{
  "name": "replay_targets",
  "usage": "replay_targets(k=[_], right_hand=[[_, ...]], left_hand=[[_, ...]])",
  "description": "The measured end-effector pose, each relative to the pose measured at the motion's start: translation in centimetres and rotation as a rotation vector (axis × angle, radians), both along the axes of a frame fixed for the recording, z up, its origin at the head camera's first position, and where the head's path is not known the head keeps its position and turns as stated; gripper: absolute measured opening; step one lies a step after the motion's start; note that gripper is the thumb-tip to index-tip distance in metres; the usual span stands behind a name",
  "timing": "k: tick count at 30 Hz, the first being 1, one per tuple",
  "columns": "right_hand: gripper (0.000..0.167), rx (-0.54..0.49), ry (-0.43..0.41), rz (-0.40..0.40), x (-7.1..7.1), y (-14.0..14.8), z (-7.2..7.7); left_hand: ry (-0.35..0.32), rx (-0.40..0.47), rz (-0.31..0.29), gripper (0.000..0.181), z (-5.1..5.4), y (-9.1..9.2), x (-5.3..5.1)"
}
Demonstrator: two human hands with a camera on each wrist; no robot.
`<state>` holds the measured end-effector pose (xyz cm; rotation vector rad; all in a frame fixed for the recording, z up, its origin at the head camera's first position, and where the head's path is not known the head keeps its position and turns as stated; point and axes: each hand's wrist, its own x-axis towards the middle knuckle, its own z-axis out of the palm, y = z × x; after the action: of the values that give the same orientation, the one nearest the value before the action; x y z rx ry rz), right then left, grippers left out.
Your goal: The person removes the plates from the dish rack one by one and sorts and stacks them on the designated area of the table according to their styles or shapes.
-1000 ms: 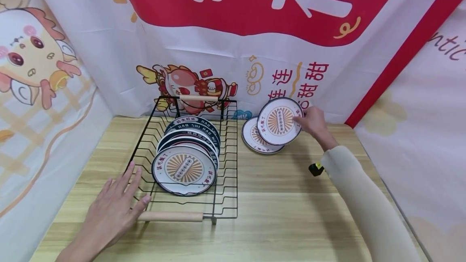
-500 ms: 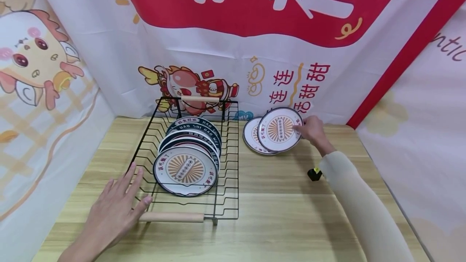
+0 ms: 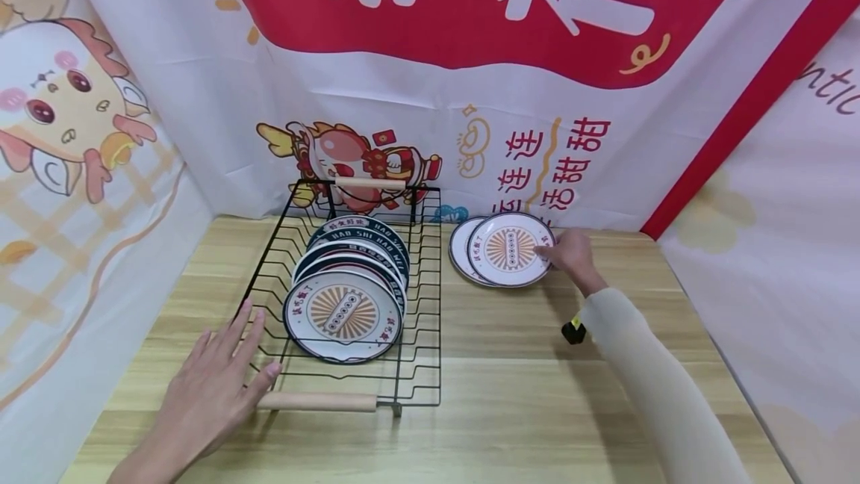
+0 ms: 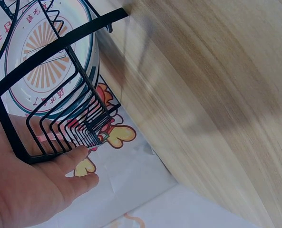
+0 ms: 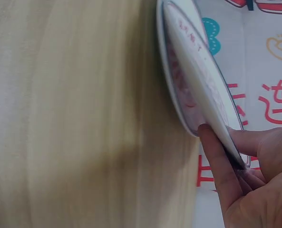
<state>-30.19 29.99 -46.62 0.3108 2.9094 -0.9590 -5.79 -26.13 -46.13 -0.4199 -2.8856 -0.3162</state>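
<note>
In the head view my right hand pinches the right rim of a white patterned plate, which overlaps another white plate on the table. The right wrist view has the thumb and fingers of my right hand on either side of the held plate, tilted over the one beneath. My left hand, fingers spread and straight, rests on the near left corner of the black wire rack. Several plates lean in that rack, a white one at the front.
A small black and yellow object lies on the wooden table, close to the right sleeve. Printed cloth hangs behind the table and along both sides. Wooden handles cross the rack's near and far ends.
My right hand has lowered the pinched plate, moving it slightly left over the other plate. The small black object appears slightly farther left and nearer. My left hand stays at the rack.
</note>
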Motion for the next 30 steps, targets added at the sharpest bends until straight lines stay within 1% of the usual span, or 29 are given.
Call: replay_targets(k=[3,8,13,18,20,26,30], right_hand=[[0.038,0.049,-0.024,0.007,0.0,-0.3,-0.6],[0.043,0.072,-0.033,0.013,-0.1,-0.9,-1.3],[0.043,0.089,-0.036,-0.002,0.1,-1.3,-2.0],[0.051,0.114,-0.054,-0.029,0.1,-1.5,-2.8],[0.052,0.12,-0.063,-0.037,0.1,-1.7,-3.0],[0.052,0.153,-0.105,-0.022,0.1,-2.7,-3.1],[0.054,0.185,-0.112,-0.022,0.1,-2.8,-3.2]], left_hand=[[-0.001,0.0,-0.003,0.077,0.0,0.0,0.0],[-0.001,0.006,-0.006,0.077,0.0,0.0,0.0],[-0.005,0.004,-0.006,0.078,0.1,0.0,-0.1],[-0.021,-0.006,0.001,0.078,0.1,0.0,-0.1],[-0.028,-0.007,0.004,0.078,0.1,0.0,-0.1],[-0.029,-0.004,0.005,0.079,0.2,0.0,0.0],[-0.026,-0.004,0.002,0.079,0.2,0.0,0.0]])
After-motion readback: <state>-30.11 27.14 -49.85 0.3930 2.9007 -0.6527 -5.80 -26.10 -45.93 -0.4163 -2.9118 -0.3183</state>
